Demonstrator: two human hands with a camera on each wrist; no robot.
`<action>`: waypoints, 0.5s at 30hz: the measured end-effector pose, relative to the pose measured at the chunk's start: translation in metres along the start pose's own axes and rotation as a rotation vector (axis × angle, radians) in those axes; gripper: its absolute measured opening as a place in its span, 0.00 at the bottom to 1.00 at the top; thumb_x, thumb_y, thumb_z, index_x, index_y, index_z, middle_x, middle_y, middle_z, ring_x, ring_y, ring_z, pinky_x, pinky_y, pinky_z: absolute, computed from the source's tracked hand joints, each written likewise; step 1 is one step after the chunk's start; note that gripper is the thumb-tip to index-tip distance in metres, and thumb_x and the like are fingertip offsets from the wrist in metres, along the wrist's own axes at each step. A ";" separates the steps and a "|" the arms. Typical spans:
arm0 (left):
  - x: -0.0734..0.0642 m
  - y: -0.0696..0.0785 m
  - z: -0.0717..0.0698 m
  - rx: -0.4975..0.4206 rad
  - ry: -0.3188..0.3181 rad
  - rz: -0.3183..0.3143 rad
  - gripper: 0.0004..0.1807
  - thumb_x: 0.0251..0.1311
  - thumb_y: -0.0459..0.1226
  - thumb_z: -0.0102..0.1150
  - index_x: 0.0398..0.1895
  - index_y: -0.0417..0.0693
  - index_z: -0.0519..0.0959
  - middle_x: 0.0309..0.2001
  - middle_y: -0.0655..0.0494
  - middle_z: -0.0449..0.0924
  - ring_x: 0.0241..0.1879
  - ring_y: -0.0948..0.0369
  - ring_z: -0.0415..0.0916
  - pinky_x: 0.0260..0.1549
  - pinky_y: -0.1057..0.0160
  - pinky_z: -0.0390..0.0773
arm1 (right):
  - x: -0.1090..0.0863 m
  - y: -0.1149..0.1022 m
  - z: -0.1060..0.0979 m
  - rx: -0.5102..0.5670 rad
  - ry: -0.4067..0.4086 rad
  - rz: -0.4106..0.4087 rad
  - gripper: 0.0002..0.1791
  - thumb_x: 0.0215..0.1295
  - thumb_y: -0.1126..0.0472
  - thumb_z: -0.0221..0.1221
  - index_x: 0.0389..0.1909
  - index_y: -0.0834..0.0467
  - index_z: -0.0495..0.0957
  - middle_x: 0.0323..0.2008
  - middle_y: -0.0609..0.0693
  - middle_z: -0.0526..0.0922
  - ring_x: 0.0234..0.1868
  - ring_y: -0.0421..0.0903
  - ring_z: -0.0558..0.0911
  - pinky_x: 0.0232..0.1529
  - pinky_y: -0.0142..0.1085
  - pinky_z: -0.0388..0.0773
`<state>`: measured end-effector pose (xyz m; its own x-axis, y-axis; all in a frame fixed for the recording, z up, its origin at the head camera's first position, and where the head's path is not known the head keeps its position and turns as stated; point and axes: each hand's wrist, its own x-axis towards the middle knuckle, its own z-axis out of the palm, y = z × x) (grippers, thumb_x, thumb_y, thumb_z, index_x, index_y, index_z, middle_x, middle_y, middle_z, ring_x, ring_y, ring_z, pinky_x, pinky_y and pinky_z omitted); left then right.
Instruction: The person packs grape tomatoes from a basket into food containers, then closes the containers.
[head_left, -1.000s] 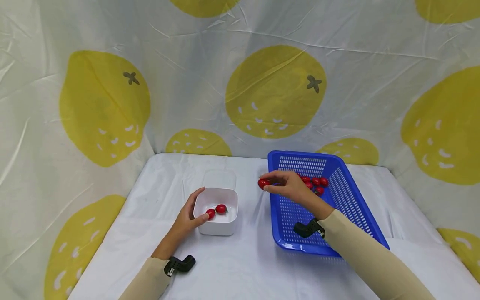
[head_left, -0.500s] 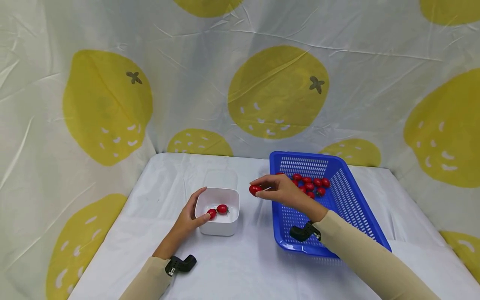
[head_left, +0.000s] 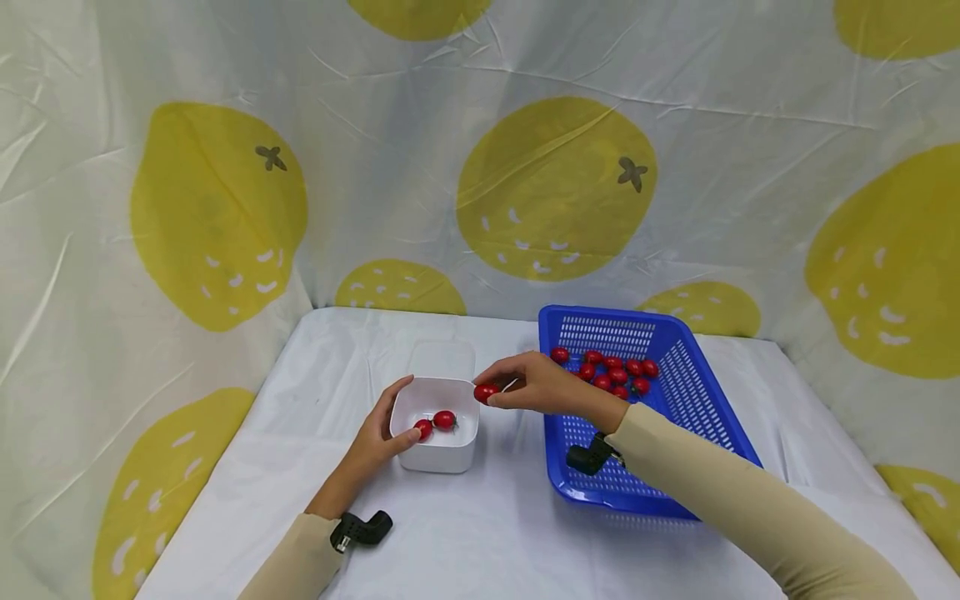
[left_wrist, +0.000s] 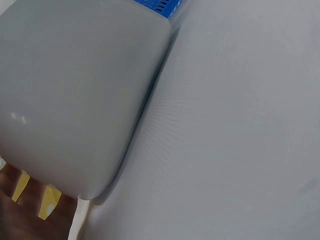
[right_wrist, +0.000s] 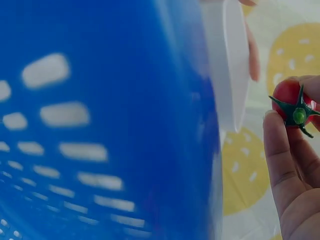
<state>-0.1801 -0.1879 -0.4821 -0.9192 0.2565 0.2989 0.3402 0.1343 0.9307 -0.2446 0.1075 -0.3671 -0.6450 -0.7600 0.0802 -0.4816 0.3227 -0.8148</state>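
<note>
My right hand [head_left: 528, 382] pinches a red cherry tomato [head_left: 486, 393] between thumb and fingers, right at the right rim of a small white box [head_left: 438, 458]. In the right wrist view the tomato [right_wrist: 295, 107] shows its green star-shaped stem end toward the camera. My left hand [head_left: 377, 431] grips the box from its left side, with the thumb over the near rim and the fingers along the outer wall. Inside the box lie two cherry tomatoes [head_left: 445, 420]. The left wrist view is mostly filled by the box's outer wall [left_wrist: 80, 95], with fingers [left_wrist: 30, 210] beneath it.
A blue perforated basket [head_left: 558, 479] stands to the right under my right forearm, with several cherry tomatoes [head_left: 617, 376] toward its back. Behind the box lies a flat translucent lid [head_left: 442, 357]. White cloth [head_left: 510, 533] covers the table, and a lemon-patterned curtain [head_left: 390, 167] hangs behind.
My right hand has moved left from over the basket's left edge to the box's rim, carrying the cherry tomato. The left hand and box stay in place.
</note>
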 end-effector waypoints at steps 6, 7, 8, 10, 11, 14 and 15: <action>0.000 -0.002 0.001 0.006 -0.002 -0.008 0.42 0.58 0.34 0.60 0.75 0.51 0.52 0.74 0.50 0.50 0.72 0.47 0.46 0.63 0.39 0.57 | 0.008 -0.004 0.009 -0.040 -0.081 -0.015 0.17 0.61 0.61 0.65 0.51 0.57 0.82 0.43 0.46 0.85 0.42 0.42 0.83 0.44 0.32 0.81; 0.000 -0.002 0.001 0.006 -0.002 -0.010 0.42 0.58 0.34 0.60 0.75 0.51 0.52 0.74 0.50 0.50 0.72 0.47 0.47 0.63 0.39 0.58 | 0.009 -0.004 0.010 -0.041 -0.084 -0.011 0.17 0.61 0.61 0.65 0.51 0.57 0.82 0.43 0.46 0.84 0.42 0.42 0.83 0.44 0.32 0.81; 0.000 -0.002 0.001 0.009 0.000 -0.013 0.42 0.58 0.33 0.59 0.75 0.51 0.51 0.74 0.50 0.50 0.72 0.47 0.48 0.62 0.39 0.59 | 0.009 -0.004 0.011 -0.041 -0.085 -0.008 0.17 0.61 0.61 0.65 0.51 0.57 0.82 0.43 0.46 0.84 0.42 0.42 0.83 0.44 0.32 0.81; 0.000 -0.002 0.001 0.016 0.003 -0.012 0.42 0.58 0.33 0.59 0.75 0.53 0.52 0.74 0.50 0.50 0.72 0.47 0.48 0.62 0.39 0.59 | 0.010 -0.004 0.013 -0.042 -0.085 -0.003 0.16 0.61 0.61 0.65 0.51 0.57 0.82 0.42 0.46 0.84 0.42 0.41 0.83 0.44 0.32 0.81; -0.001 -0.002 0.000 0.017 0.003 -0.011 0.42 0.58 0.32 0.59 0.75 0.54 0.52 0.74 0.50 0.50 0.72 0.47 0.47 0.62 0.39 0.59 | 0.010 -0.004 0.013 -0.046 -0.085 0.001 0.16 0.61 0.61 0.65 0.50 0.56 0.83 0.42 0.46 0.84 0.41 0.41 0.83 0.44 0.32 0.81; -0.001 -0.003 0.000 0.026 0.007 -0.012 0.42 0.58 0.33 0.59 0.75 0.55 0.52 0.74 0.51 0.50 0.73 0.47 0.47 0.62 0.39 0.59 | 0.010 -0.004 0.014 -0.051 -0.090 0.010 0.16 0.60 0.61 0.66 0.50 0.54 0.83 0.42 0.45 0.84 0.41 0.41 0.83 0.44 0.32 0.81; -0.001 -0.003 0.000 0.026 0.007 -0.013 0.42 0.58 0.33 0.59 0.75 0.54 0.52 0.74 0.51 0.50 0.73 0.47 0.46 0.62 0.39 0.59 | 0.010 -0.003 0.014 -0.053 -0.093 0.014 0.16 0.60 0.61 0.66 0.50 0.54 0.83 0.41 0.45 0.84 0.41 0.41 0.83 0.44 0.32 0.81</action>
<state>-0.1801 -0.1884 -0.4849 -0.9249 0.2479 0.2882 0.3329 0.1623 0.9289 -0.2411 0.0906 -0.3718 -0.5952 -0.8035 0.0134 -0.5054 0.3613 -0.7836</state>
